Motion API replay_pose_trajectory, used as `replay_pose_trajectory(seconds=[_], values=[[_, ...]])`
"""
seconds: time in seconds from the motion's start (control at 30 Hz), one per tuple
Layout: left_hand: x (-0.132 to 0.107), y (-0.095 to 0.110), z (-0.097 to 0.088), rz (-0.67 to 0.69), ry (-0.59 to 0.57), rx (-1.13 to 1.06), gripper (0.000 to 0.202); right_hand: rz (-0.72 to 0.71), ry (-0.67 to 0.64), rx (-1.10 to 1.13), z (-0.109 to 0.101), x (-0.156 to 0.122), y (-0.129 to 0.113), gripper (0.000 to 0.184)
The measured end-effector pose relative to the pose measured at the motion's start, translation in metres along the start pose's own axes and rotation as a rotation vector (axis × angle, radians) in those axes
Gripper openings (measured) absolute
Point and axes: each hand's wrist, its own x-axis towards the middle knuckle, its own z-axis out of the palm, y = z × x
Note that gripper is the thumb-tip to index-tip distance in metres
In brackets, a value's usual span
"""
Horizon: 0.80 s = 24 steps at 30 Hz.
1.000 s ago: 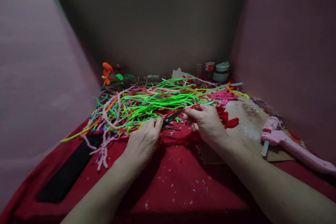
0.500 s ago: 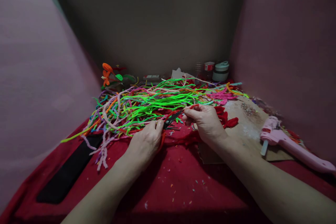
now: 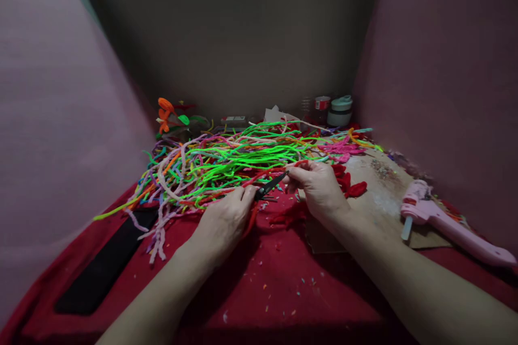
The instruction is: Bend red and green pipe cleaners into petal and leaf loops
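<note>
My left hand (image 3: 229, 213) is closed on a pair of scissors (image 3: 272, 185) with dark blades that point up and right. The blade tips reach the fingers of my right hand (image 3: 318, 186). Between its thumb and fingers, the right hand pinches a red pipe cleaner (image 3: 298, 164). Behind both hands spreads a large heap of pipe cleaners (image 3: 243, 159), mostly bright green, with pink, orange and purple ones. Red fuzzy loops (image 3: 354, 188) lie just right of my right hand.
On the right a pink glue gun (image 3: 437, 213) rests over a cardboard sheet (image 3: 376, 194). A long black object (image 3: 105, 264) lies at the left on the red cloth (image 3: 243, 302). Orange pipe-cleaner flowers (image 3: 164, 113) and a lidded cup (image 3: 340, 110) stand at the back.
The scissors have moved slightly right and up, and their blades now look closed together near the right fingers. My right hand has hardly moved.
</note>
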Motion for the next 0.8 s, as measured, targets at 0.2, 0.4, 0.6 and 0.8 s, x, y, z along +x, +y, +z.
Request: replay_pose_trajectory(seconds=[0.2, 0.4, 0.6, 0.8], values=[[-0.002, -0.009, -0.006, 0.016, -0.225, -0.155, 0.021, -0.023, 0.133, 0.067, -0.004, 0.003, -0.012, 0.009], [-0.002, -0.011, -0.012, -0.055, -0.360, -0.123, 0.024, -0.025, 0.070, 0.179, -0.005, 0.003, -0.006, 0.010], [-0.002, -0.011, -0.016, -0.146, -0.149, -0.383, 0.019, 0.007, 0.012, 0.228, -0.003, 0.002, -0.001, 0.012], [0.011, -0.001, -0.016, -0.528, 0.092, -1.824, 0.037, 0.070, -0.055, 0.229, 0.000, -0.004, 0.003, 0.013]])
